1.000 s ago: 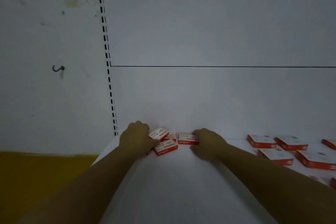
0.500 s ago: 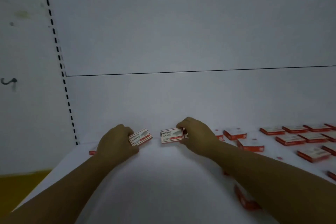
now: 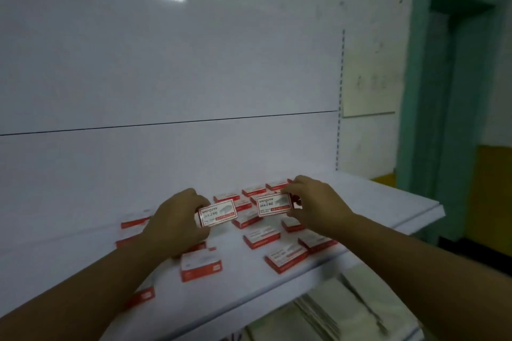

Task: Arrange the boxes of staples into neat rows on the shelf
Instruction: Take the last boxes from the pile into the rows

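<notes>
At mid-shelf, left hand point(image 3: 177, 221): fingers curled round 1 small red-and-white cardboard staple box point(image 3: 219, 212), lifted off the surface with its printed face tipped toward the camera. Likely so the label can be checked and turned the right way before it goes down.
right hand point(image 3: 315, 207): pinches a 2nd red-and-white staple box point(image 3: 274, 204) by its right end, fingers on top and thumb underneath. It is also raised, face toward the camera, about level with the other, with a gap between the 2.
why 2 at once: my guess is 1 per hand to save trips. Both are the same way up, so they can land matching.
back-row boxes point(image 3: 253, 190): about 3 lie flat near the rear, roughly in line, just behind the held ones. Looks like a row has been started.
loose boxes point(image 3: 261, 236): several lie flat below and in front of the hands, at mixed angles and apart from each other. Not yet in rows, and some on the left are partly hidden by the forearm.
white flat shelf board point(image 3: 360, 196): carries all of them.
beyond: white back panel point(image 3: 166, 63); stacked pale sheets point(image 3: 332, 304) on the level below; green door frame point(image 3: 443, 91) far right.
progress: early, most boxes unsorted.
</notes>
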Demonstrator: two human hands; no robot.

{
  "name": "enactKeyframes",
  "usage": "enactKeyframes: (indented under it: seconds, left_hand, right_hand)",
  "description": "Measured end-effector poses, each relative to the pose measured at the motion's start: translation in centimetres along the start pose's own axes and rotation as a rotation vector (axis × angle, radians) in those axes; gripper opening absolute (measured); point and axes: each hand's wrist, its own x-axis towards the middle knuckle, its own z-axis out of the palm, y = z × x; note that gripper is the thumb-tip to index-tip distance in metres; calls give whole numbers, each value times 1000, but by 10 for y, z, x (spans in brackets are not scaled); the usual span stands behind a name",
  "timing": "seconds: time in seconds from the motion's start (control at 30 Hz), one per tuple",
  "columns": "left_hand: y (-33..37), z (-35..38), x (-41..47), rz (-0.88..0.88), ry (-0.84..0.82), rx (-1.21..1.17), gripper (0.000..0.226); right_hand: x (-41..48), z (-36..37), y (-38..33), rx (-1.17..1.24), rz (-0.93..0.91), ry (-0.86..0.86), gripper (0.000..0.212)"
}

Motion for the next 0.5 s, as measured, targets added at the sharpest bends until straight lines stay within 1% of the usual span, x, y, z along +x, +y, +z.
enactKeyframes:
  seconds: [0.13,0.23,0.3,0.37,0.5]
  left_hand:
    - [53,36,38,71,-20,-77,42]
    - [75,54,69,125,-41,-59,40]
    - [80,61,91,171,-26,-27,41]
    - [81,66,113,193,-22,8,42]
    - [82,80,156,249,-79,74,42]
  right_hand:
    - [-23,-25,64,-38,120,39,42]
    - [-22,-30,100,-19,232,112,42]
    - [-18,-27,116,-5,290,145,41]
    - [-9,-22,129,-34,304,132,40]
    - [26,-28,153,-109,293,110,40]
